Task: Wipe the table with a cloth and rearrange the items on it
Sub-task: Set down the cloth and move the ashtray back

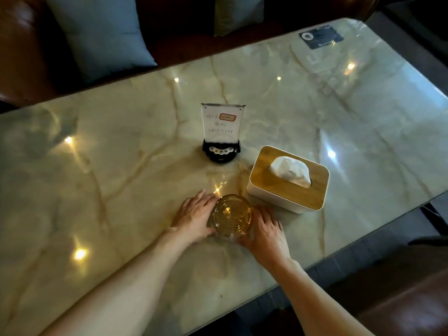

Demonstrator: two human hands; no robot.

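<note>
An amber glass ashtray rests on the glossy marble table near its front edge. My left hand cups the ashtray's left side and my right hand cups its right side, so both hands hold it between them. Behind the ashtray stands a clear sign holder with a black call-button base. Just right of the ashtray sits a white tissue box with a wooden lid, a tissue sticking up from its slot. No cloth is in view.
A dark card under a clear sheet lies at the table's far right corner. Blue cushions rest on a brown sofa beyond the far edge. The table's right edge drops to a dark floor beside another brown seat.
</note>
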